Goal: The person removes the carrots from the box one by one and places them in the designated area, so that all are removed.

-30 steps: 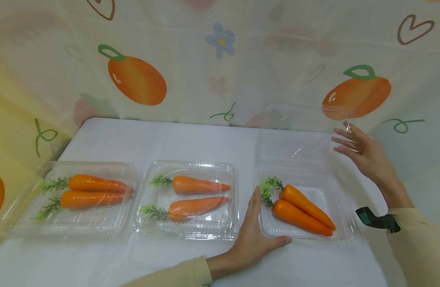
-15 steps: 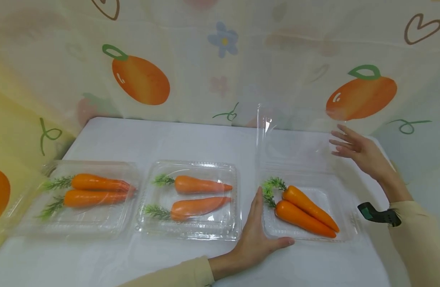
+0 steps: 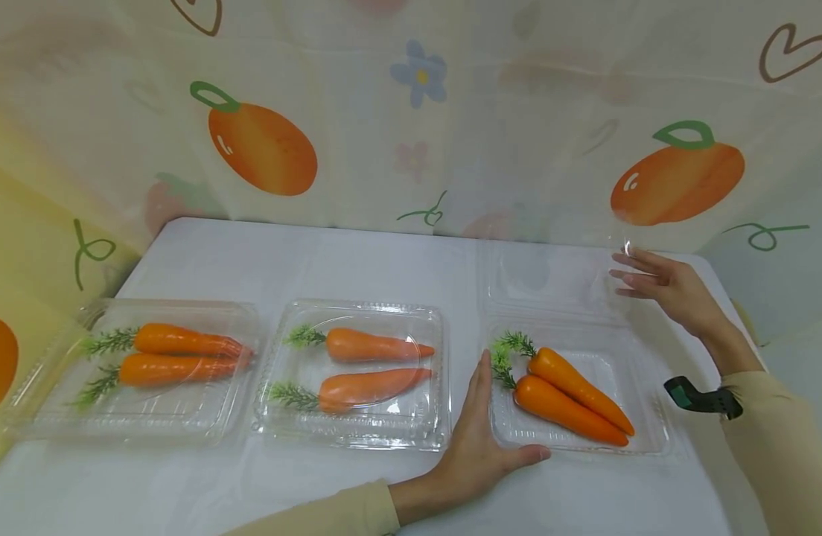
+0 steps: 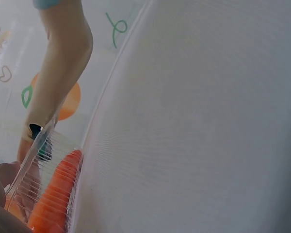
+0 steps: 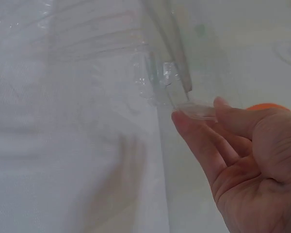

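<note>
An opened clear plastic clamshell box (image 3: 601, 365) sits at the right of the table, holding two orange carrots (image 3: 564, 409) with green tops. Its raised lid (image 3: 552, 272) extends behind the base. My right hand (image 3: 675, 286) pinches the lid's edge (image 5: 201, 111) between thumb and fingertips, as the right wrist view shows. Along the box's left side lie the straight fingers of my left hand (image 3: 474, 450), its thumb spread at the front edge. In the left wrist view, a carrot (image 4: 56, 194) shows through the ribbed plastic wall beside that hand.
Left of this box stands a closed clear box (image 3: 354, 439) with two carrots inside. Another closed box (image 3: 183, 424) with two carrots is at the far left. A printed curtain (image 3: 357, 134) hangs behind the white table (image 3: 357, 260).
My right hand has come slightly down and left in the head view, and the lid's far edge now appears lower. My left hand and the carrots keep their places.
</note>
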`<state>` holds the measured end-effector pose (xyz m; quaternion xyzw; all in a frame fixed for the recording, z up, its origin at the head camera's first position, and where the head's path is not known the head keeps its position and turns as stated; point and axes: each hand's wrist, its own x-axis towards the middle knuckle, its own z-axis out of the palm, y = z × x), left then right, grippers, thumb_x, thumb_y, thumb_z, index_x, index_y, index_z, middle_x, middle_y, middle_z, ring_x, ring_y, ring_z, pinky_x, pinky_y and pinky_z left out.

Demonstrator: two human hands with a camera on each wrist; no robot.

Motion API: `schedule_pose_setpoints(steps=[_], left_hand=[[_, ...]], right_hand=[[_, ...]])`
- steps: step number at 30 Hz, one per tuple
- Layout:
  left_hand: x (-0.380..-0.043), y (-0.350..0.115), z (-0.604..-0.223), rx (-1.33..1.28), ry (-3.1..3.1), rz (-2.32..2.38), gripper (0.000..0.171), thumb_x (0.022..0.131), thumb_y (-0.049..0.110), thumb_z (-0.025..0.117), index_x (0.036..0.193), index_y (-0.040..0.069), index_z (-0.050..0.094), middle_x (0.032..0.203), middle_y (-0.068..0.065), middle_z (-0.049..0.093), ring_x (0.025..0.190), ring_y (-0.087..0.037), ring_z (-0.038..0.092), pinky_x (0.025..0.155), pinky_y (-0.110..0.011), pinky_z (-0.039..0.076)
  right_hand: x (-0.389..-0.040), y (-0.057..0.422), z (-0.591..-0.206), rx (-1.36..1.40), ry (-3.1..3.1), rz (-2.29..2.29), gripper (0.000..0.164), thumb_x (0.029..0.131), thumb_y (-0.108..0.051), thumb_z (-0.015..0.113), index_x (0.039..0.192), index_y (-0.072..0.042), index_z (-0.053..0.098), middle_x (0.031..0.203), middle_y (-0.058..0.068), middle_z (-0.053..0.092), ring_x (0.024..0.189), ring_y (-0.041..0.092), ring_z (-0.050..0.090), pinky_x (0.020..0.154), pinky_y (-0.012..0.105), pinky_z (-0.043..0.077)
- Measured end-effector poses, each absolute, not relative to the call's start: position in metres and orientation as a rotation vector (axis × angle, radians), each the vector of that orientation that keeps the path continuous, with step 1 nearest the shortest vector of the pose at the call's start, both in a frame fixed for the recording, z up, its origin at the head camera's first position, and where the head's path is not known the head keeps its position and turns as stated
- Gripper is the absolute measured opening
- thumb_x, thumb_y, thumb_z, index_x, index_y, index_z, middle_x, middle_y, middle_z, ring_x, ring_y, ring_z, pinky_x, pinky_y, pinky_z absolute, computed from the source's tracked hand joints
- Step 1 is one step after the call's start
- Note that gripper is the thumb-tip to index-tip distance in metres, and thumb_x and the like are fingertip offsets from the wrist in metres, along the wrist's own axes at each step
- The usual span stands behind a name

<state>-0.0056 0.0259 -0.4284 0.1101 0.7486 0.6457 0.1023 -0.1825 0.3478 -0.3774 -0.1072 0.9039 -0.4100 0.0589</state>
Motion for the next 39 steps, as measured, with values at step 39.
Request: schedule_pose_setpoints(steps=[39], left_hand=[[-0.005, 0.025, -0.429, 0.352, 2.262, 1.878, 0.125, 0.073, 0.036, 0.087, 0.158, 0.023, -0.003, 0.163, 0.002, 0.006, 0.148, -0.021, 0.014, 0.117, -0.053, 0.018]], right_hand=[[-0.191, 0.351, -0.390, -0.283, 2.557, -1.126, 0.057, 0.105, -0.028, 0.046, 0.145, 0.011, 0.036, 0.136, 0.029, 0.052, 0.098, -0.002, 0.065, 0.085, 0.024, 0.055]])
